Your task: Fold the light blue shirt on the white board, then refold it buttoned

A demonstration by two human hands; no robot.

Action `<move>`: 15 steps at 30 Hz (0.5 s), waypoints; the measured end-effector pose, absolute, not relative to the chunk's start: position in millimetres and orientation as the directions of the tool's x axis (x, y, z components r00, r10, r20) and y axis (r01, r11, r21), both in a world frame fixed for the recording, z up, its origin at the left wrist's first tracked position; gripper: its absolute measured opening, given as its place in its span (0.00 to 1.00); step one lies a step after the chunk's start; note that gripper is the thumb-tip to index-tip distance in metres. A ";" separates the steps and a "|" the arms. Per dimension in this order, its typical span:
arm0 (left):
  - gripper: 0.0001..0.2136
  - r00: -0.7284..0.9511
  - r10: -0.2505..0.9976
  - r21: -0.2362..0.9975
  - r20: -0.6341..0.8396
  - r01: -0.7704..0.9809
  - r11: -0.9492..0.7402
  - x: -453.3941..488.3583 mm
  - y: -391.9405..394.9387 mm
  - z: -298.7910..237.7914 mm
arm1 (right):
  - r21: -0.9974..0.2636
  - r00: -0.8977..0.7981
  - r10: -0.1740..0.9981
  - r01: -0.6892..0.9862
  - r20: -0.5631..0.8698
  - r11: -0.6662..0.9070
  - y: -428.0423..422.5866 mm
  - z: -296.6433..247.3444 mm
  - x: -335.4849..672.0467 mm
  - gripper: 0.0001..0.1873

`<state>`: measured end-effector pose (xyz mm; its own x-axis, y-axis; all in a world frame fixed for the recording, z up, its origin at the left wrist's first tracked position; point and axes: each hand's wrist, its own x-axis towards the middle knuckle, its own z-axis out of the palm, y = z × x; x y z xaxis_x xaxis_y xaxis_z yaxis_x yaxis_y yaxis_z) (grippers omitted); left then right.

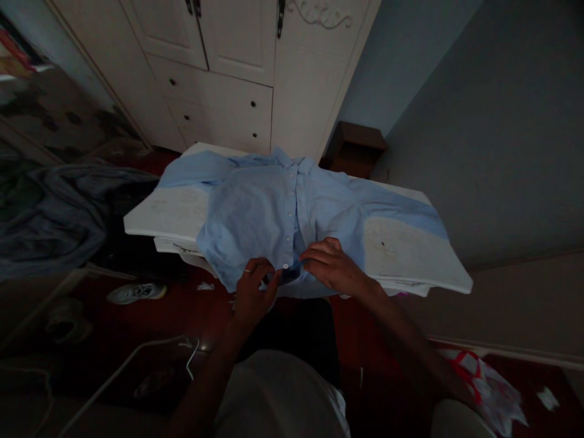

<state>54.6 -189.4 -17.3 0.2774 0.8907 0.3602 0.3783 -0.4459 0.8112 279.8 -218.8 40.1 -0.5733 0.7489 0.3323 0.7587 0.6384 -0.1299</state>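
A light-blue, long-sleeved cloth shirt point(249, 204) lies front up across a long white board point(404, 249) with tapered ends, its pointed blue collar point(283, 158) at the far side and its hem hanging over the near edge. There the left hand point(255, 292) pinches the cloth between thumb and forefinger just beside a small round white button point(285, 266), while the right hand point(331, 267) has its fingers drawn together on the opposite front edge; its thumb is hidden, so how firmly it presses cannot be told. Working these two edges well probably calls for a light pinch close to the button, with the button side steady and the other edge brought to it rather than both pulled at once. The two hem corners should sit level, since a mismatch here would likely skew the whole front. A little slack helps, as hard tugging toward the body could drag the outspread sleeves off the board and wrinkle the chest, and in this dim light fingertips may judge better than eyes
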 end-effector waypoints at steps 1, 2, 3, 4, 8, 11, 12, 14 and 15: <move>0.07 0.264 0.895 0.814 0.359 0.381 -0.438 55.2 -189.9 -16.6 | -0.130 -0.579 0.753 0.759 0.314 0.638 -218.5 40.9 278.2 0.09; 0.07 0.255 0.902 0.819 0.349 0.384 -0.426 56.5 -190.2 -16.9 | -0.125 -0.580 0.760 0.765 0.293 0.632 -218.3 41.1 276.5 0.10; 0.07 0.256 0.908 0.824 0.331 0.390 -0.410 58.3 -190.4 -18.0 | -0.116 -0.578 0.769 0.774 0.273 0.623 -218.3 41.0 275.1 0.10; 0.09 0.269 0.913 0.826 0.307 0.402 -0.396 60.4 -190.3 -19.6 | -0.101 -0.577 0.776 0.782 0.257 0.615 -218.5 40.4 274.0 0.09; 0.14 0.403 0.871 0.730 0.282 0.499 -0.467 67.1 -188.7 -26.9 | -0.048 -0.594 0.762 0.780 0.259 0.624 -222.5 35.7 276.0 0.07; 0.14 0.514 0.806 0.596 0.292 0.561 -0.574 67.7 -188.0 -31.1 | -0.036 -0.583 0.761 0.787 0.285 0.616 -228.5 30.9 283.3 0.07; 0.15 0.545 0.787 0.568 0.290 0.564 -0.600 67.6 -188.0 -32.5 | -0.035 -0.576 0.767 0.793 0.284 0.609 -230.7 29.2 286.1 0.07; 0.16 0.580 0.762 0.535 0.287 0.563 -0.630 67.9 -188.3 -36.1 | -0.038 -0.567 0.775 0.800 0.280 0.599 -234.8 25.5 291.4 0.07; 0.16 0.579 0.762 0.524 0.290 0.571 -0.632 68.6 -188.5 -38.1 | -0.040 -0.565 0.775 0.800 0.285 0.598 -236.7 23.4 293.6 0.06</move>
